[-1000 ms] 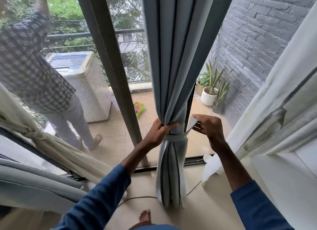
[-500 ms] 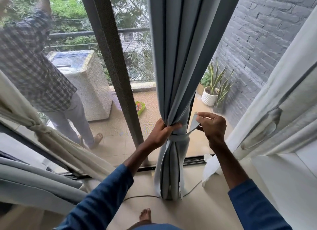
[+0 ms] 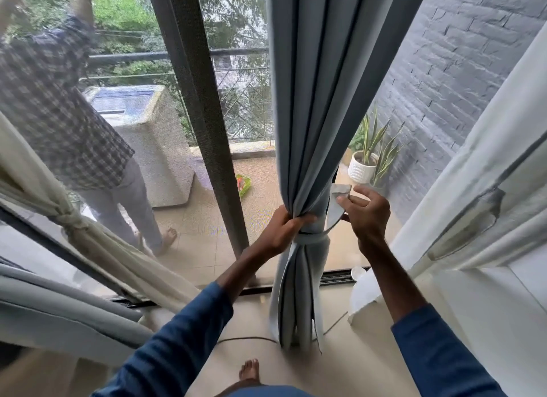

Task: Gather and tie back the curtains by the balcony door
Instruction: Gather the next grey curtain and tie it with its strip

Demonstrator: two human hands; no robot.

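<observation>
Tying: left hand is clamping the gathered curtain; right hand is pinching the tie end, best pulled taut before fastening.

Soft daylight through the balcony glass, wide-angle bowing at edges, slight blur

Two hands, one curtain, one tie-back

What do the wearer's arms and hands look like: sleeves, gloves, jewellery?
A dark blue fabric left sleeve and matching right sleeve end mid-forearm. The left hand and right hand are bare; no gloves, rings or watch show.
</observation>
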